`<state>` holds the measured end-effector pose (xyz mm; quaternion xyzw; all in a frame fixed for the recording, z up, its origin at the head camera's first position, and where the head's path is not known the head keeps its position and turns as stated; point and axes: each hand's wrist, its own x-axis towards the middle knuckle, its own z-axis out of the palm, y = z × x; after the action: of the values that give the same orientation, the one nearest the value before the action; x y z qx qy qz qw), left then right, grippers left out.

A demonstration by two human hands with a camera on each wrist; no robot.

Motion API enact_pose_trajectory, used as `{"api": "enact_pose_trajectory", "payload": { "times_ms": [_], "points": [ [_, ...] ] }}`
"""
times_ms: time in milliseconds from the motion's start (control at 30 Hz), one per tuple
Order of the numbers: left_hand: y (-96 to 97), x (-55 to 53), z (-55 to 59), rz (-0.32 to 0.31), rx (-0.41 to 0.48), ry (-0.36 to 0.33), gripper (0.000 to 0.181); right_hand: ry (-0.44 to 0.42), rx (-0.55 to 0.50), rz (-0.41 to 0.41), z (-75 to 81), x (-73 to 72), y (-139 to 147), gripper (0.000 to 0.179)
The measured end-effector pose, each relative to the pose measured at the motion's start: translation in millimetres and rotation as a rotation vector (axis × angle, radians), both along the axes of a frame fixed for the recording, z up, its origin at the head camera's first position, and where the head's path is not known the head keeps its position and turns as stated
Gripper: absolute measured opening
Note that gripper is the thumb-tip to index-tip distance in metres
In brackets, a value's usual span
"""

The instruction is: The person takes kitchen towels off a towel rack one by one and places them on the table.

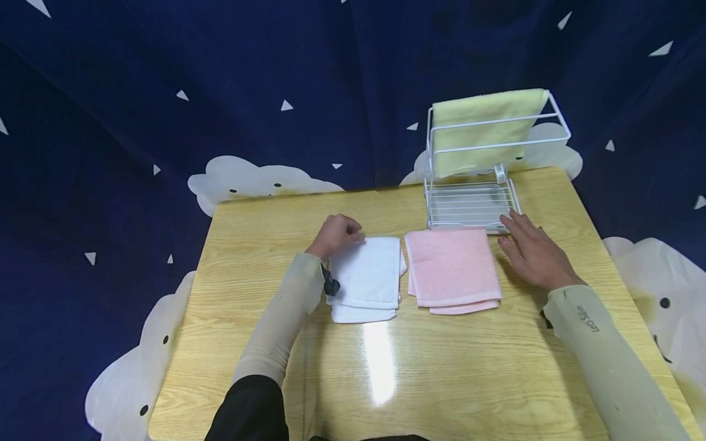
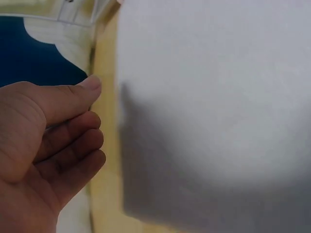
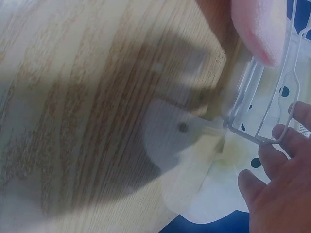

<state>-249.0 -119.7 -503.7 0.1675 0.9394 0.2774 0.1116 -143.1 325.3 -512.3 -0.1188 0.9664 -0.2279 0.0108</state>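
Note:
A folded white towel (image 1: 368,275) lies flat on the table, its lower layer showing at the near edge. My left hand (image 1: 335,235) is at its far left corner, fingers loosely curled; the left wrist view shows a gap between the fingertips and the towel, with nothing held. To the right lies a folded pink towel (image 1: 453,268). Beyond it stands a white wire rack (image 1: 469,207), with a yellow towel (image 1: 485,131) draped over its top. My right hand (image 1: 537,256), fingers extended, is by the rack's near right corner; whether it touches the wire I cannot tell.
All of this is on a light wood table (image 1: 265,245). A dark blue curtain (image 1: 248,73) with white triangles and cloud shapes hangs behind and around it. A small white tag (image 1: 500,173) hangs on the rack under the yellow towel.

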Motion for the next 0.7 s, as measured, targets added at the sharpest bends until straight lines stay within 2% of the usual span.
{"api": "enact_pose_trajectory", "payload": {
  "times_ms": [200,267,467,700],
  "points": [
    [7.3,-3.3,16.9,-0.049,0.060,0.077,0.028,-0.006,0.004,0.003,-0.1,-0.4,0,0.062],
    [10.9,-2.8,24.7,-0.048,0.088,0.105,0.030,-0.013,0.003,0.000,0.4,-0.3,0,0.062],
    [25.4,-2.2,55.7,-0.033,0.171,0.207,0.033,-0.031,0.011,-0.006,0.8,-0.3,-1,0.063],
    [43.2,-7.5,91.6,-0.018,0.298,0.321,0.030,-0.032,0.014,-0.011,2.2,0.0,-2,0.064]
  ]
}}
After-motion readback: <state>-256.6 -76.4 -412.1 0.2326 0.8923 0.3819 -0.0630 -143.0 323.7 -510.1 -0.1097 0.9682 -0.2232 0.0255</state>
